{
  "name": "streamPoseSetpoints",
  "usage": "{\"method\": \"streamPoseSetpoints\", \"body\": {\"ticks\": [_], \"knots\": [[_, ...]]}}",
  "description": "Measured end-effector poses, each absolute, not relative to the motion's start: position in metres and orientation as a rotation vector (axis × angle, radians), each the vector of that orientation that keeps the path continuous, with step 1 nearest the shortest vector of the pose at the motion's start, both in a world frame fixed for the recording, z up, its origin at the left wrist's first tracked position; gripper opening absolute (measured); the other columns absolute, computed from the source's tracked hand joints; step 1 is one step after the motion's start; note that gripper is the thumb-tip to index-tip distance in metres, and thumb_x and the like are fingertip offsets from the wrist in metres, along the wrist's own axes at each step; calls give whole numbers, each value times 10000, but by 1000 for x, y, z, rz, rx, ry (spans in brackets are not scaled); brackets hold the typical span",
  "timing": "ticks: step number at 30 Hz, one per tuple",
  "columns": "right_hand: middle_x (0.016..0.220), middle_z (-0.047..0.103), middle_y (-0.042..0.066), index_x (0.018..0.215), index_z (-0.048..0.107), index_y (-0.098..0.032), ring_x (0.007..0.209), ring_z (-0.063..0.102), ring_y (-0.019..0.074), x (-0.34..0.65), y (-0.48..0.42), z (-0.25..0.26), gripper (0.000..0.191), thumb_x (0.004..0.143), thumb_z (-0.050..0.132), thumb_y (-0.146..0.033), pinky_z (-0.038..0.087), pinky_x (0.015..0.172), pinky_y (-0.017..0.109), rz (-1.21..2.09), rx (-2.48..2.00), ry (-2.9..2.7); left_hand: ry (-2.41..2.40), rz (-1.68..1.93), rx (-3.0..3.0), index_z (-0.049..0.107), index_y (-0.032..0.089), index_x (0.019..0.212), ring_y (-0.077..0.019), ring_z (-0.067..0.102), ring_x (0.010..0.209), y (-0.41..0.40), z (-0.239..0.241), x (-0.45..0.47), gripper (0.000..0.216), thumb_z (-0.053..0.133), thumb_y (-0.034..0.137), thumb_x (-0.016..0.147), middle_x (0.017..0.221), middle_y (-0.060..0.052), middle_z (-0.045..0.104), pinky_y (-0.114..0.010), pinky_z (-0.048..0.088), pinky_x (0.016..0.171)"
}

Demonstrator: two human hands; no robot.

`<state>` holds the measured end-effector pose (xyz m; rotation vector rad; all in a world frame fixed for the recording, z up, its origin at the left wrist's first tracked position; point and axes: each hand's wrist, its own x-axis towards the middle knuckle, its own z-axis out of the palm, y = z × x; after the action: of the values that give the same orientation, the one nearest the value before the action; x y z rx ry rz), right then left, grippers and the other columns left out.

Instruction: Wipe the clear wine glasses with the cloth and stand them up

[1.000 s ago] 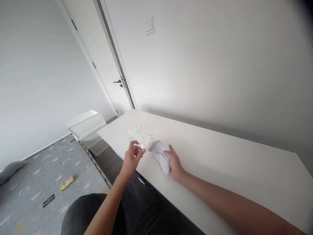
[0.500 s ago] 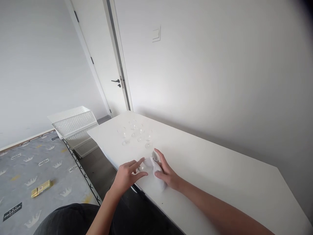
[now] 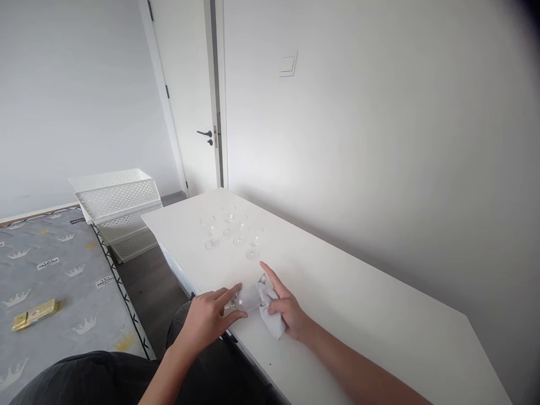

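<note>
Between my hands a clear stemmed glass is held on its side, low over the near edge of the white table. My left hand grips its left end with fingers and thumb. A white cloth is bunched in my right hand, pressed against the right end of the glass, and my index finger points up and away. Parts of the glass are hidden by the cloth and fingers. Just beyond, several clear stemmed glasses stand upright, the nearest glass a little past my right fingertip.
The white table runs along a wall with a light switch. White perforated baskets stand at its far left. A mattress with a yellow packet lies left. A door is behind.
My view has shifted slightly. Both hands have turned a little with the glass and cloth, and the cloth now hangs lower right of the glass. The standing glasses have stayed put.
</note>
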<state>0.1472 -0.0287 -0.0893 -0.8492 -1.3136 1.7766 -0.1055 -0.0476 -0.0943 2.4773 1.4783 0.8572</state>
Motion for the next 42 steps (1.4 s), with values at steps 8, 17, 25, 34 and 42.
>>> {"method": "streamPoseSetpoints", "body": {"ticks": [8, 17, 25, 34, 42], "knots": [[1232, 663, 56, 1583, 420, -301, 1055, 614, 251, 150, -36, -102, 854, 757, 474, -89, 474, 982, 448, 1344, -901, -1692, 1479, 831, 2290, 732, 266, 1341, -125, 593, 572, -50, -81, -90, 612, 713, 657, 871, 769, -9, 742, -242, 445, 572], [1117, 659, 51, 1533, 485, -325, 1085, 586, 303, 140, -35, -95, 799, 766, 530, -110, 448, 984, 464, 1434, -877, -1831, 1376, 948, 2779, 727, 203, 1292, -159, 645, 574, -55, -90, -110, 481, 661, 548, 964, 739, -36, 753, -263, 426, 563], [1183, 597, 46, 1469, 460, -304, 1043, 558, 240, 139, -39, -94, 779, 723, 517, -87, 418, 920, 377, 1428, -919, -1565, 1510, 1097, 2614, 742, 170, 1276, -131, 578, 482, -57, -93, -88, 526, 635, 583, 969, 610, -2, 686, -248, 361, 500], [887, 598, -5, 1376, 535, -281, 799, 535, 195, 136, -37, -91, 769, 632, 564, -88, 365, 701, 298, 1668, -900, -1344, 1541, 1014, 2369, 811, 283, 1190, -127, 605, 505, -58, -88, -105, 537, 729, 683, 841, 674, -5, 751, -235, 398, 519], [992, 678, 68, 1112, 677, -231, 910, 633, 273, 142, -11, -103, 419, 696, 638, -199, 506, 773, 394, 1543, -925, -679, 1729, 1429, 1557, 804, 240, 1161, -160, 655, 586, -63, -81, -101, 529, 803, 622, 795, 787, -25, 773, -283, 547, 600]]}}
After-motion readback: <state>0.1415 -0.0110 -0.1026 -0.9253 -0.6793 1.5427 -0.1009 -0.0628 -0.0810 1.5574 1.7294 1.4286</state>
